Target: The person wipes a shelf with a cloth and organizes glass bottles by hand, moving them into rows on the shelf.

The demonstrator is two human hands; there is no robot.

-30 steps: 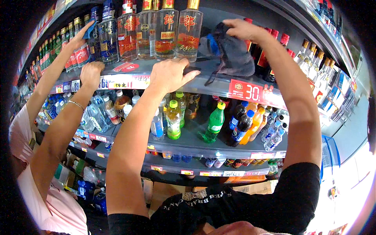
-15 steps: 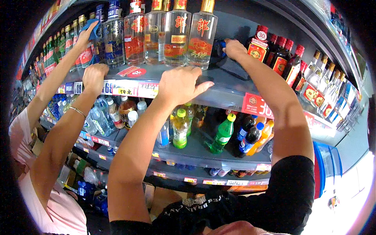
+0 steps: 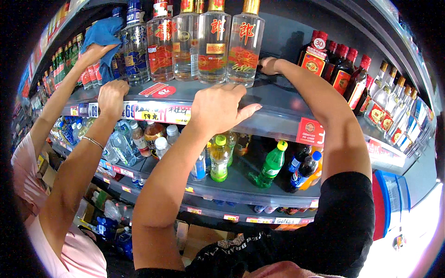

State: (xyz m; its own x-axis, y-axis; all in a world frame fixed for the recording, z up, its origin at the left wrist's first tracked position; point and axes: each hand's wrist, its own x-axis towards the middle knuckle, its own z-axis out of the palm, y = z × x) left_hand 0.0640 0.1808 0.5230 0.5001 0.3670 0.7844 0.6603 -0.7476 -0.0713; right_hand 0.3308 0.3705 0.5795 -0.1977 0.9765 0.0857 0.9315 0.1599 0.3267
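My left hand (image 3: 219, 110) rests over the front edge of the upper shelf (image 3: 181, 96), its thumb stretched out to the right and its fingers just below the clear liquor bottles. It holds nothing. Deeper on that shelf, my right hand (image 3: 270, 66) is curled right beside the end bottle (image 3: 244, 46), which has a gold cap and red print. That bottle partly hides its fingers, so I cannot make out what is in them. A row of similar glass bottles (image 3: 185, 48) stands upright to the left.
At left, a person in pink presses a blue cloth (image 3: 103, 37) among the bottles; their other hand (image 3: 112, 99) lies on the shelf edge. Dark red-capped bottles (image 3: 314, 60) stand at right. Below are drinks, including a green bottle (image 3: 271, 166). Blue-rimmed bins (image 3: 391, 197) stand lower right.
The view has shifted slightly. My right hand has moved a little closer to the end bottle, and the dark blue thing by its fingers no longer shows plainly. The other person's blue cloth is more spread out.
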